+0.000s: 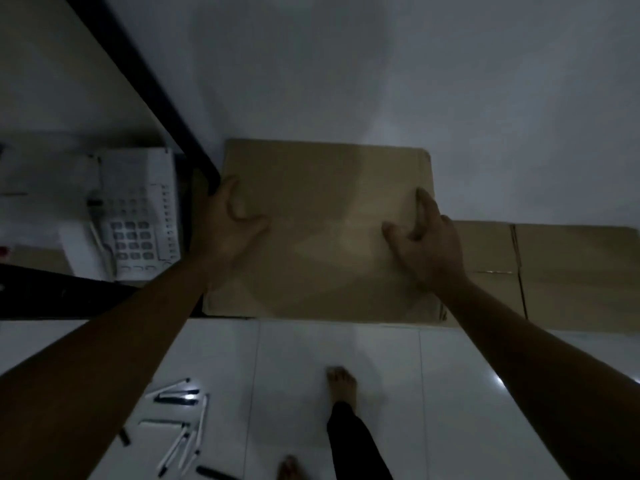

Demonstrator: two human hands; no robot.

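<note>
A flat brown cardboard sheet point(322, 188), a folded box, stands against the pale wall on the white tiled floor. My left hand point(228, 223) grips its left edge, thumb on the front face and fingers behind the edge. My right hand point(426, 237) holds the right edge with the thumb on the front and the fingers curled round the side. The scene is dim.
More flattened cardboard point(554, 271) leans against the wall to the right. A white desk phone point(138, 216) sits under a dark-framed table point(145, 74) at the left. Several pens point(183, 427) lie on the tiles at lower left. My bare feet point(341, 382) stand below the sheet.
</note>
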